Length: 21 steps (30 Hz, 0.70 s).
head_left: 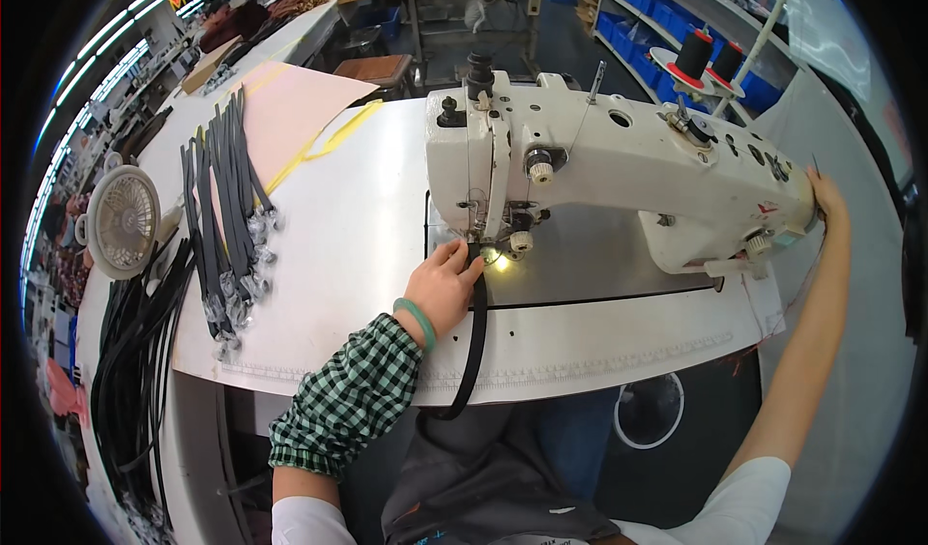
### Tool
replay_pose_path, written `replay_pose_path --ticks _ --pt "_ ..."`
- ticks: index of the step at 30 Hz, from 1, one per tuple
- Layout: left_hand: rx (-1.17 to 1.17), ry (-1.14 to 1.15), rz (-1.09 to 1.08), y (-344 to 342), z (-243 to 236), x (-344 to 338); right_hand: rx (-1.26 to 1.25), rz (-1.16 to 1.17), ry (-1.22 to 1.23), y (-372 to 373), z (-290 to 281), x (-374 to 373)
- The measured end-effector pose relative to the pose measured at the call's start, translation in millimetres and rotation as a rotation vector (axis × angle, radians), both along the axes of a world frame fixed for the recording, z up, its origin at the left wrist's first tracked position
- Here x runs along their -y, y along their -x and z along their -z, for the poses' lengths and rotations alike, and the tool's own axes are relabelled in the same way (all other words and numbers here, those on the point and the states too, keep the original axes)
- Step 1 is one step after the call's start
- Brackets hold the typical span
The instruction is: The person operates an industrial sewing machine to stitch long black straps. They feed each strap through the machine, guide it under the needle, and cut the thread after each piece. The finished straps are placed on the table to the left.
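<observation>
My left hand (pixel 440 289), below a checked sleeve and green bangle, pinches a black strap (pixel 477 337) under the needle and presser foot of the white sewing machine (pixel 590 144), by a small lit lamp. The strap hangs over the front edge. My right hand (pixel 826 202) is at the handwheel end on the far right, fingers curled, with a thin pointed tool (pixel 816 166) sticking up from them; whether they also grip the wheel is unclear. Gray straps with clear-wrapped ends (pixel 217 226) lie left of the machine on pink sheet material (pixel 300 105).
Long black straps (pixel 135 371) and a round plastic fan-like object (pixel 124 216) are at the left. Thread cones (pixel 692 62) stand behind the machine. A wooden stool (pixel 372 71) and shelves with blue bins (pixel 648 38) are farther back. The white table's front edge (pixel 338 381) curves across below.
</observation>
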<state>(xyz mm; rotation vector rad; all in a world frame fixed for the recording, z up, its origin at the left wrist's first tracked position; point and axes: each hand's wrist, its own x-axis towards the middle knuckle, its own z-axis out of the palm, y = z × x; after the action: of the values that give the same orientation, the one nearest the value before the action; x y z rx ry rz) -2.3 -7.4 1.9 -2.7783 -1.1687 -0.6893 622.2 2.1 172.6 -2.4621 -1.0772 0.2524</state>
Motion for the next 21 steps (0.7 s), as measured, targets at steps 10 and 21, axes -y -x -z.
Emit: replay_pose_path --ticks 10,21 --pt "0.004 -0.019 0.057 -8 3 -6 -0.033 0.085 -0.895 -19 145 78" --pt "0.040 -0.018 0.074 -12 4 -6 0.240 0.206 -0.811 -18 105 61"
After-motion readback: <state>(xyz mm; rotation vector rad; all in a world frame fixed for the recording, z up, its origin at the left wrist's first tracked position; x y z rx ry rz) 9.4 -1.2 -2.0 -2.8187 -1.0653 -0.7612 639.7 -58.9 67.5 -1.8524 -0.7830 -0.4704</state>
